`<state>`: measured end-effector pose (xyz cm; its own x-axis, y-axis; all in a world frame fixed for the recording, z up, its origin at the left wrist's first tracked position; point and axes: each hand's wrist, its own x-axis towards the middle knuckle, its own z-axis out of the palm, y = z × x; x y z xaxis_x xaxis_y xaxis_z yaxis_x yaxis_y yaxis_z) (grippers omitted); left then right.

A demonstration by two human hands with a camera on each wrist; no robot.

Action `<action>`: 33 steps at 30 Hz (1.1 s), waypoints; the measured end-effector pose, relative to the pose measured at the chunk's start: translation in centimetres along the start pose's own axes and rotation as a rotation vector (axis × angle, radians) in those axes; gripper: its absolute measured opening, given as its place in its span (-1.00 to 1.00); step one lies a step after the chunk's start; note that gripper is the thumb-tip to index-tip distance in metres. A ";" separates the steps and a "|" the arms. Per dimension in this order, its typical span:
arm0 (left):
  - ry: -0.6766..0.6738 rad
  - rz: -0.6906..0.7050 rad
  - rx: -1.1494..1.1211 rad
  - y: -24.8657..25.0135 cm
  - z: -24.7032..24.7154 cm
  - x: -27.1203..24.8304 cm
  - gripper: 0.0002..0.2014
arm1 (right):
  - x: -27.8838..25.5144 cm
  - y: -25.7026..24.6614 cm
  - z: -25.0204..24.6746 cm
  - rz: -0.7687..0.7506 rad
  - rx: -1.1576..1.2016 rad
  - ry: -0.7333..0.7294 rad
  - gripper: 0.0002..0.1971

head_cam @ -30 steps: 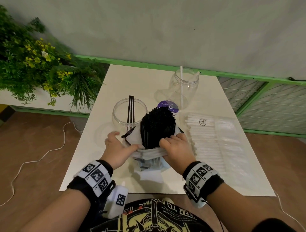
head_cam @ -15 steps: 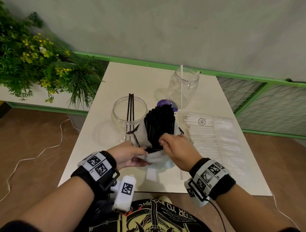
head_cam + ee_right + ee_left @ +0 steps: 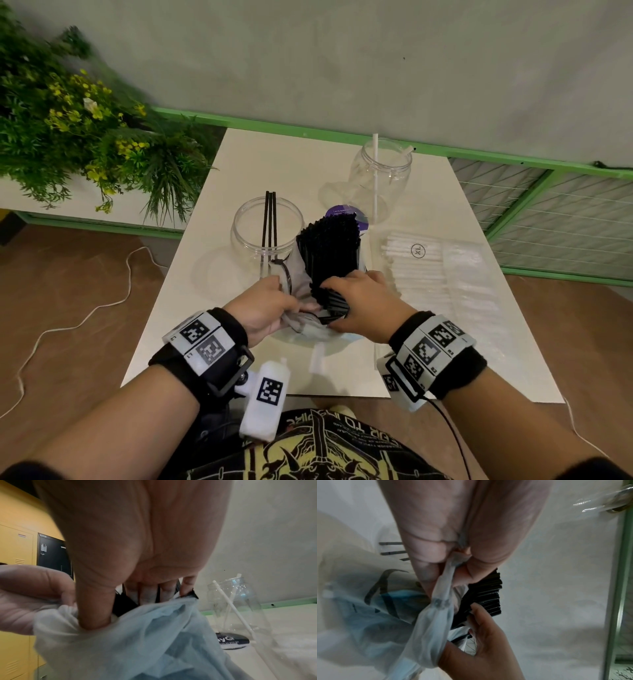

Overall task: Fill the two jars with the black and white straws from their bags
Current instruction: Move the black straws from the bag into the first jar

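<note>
A thick bundle of black straws stands tilted out of a thin pale plastic bag near the table's front. My left hand pinches a twisted strip of that bag. My right hand grips the lower end of the black straws, its thumb pressed into the bag. A clear jar on the left holds three black straws. A second clear jar farther back holds white straws. A clear bag of white straws lies flat at the right.
A white table carries everything. A purple round lid lies behind the black bundle. Green plants stand at the left, a green rail and wire mesh at the right. A white cable trails on the brown floor.
Both hands slid down the bag toward me, and the bag bunched low around the base of the black bundle. My right hand closed round the bundle's lower end.
</note>
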<state>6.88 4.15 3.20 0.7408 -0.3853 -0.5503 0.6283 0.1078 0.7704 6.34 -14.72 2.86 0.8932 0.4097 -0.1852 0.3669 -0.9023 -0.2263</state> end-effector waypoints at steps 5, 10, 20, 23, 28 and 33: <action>0.041 0.049 0.083 -0.1 -0.6 0.1 -0.53 | 0.3 -0.8 1.1 0.000 -0.034 0.094 -0.55; 0.079 -0.063 0.214 -0.8 -1.0 0.0 -0.57 | 0.2 -0.6 2.5 -0.002 0.030 0.207 -0.74; 0.115 -0.012 0.147 -1.0 -0.5 0.4 -0.58 | -1.0 0.0 1.5 -0.013 0.208 0.169 -0.72; 0.124 0.051 0.200 -0.8 0.0 0.1 -0.69 | -0.9 0.1 1.6 -0.003 0.168 0.164 -0.68; 0.072 0.127 0.301 -0.5 1.0 -0.7 -0.58 | -0.3 0.1 1.7 0.049 0.129 0.167 -0.67; 0.141 0.079 0.474 -0.2 0.4 -0.8 -0.74 | 0.2 0.9 2.1 0.050 0.323 0.228 -0.86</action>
<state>6.05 4.02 3.60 0.8272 -0.2618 -0.4972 0.4160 -0.3096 0.8550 6.30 -15.14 0.66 0.9561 0.2930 0.0054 0.2532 -0.8167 -0.5185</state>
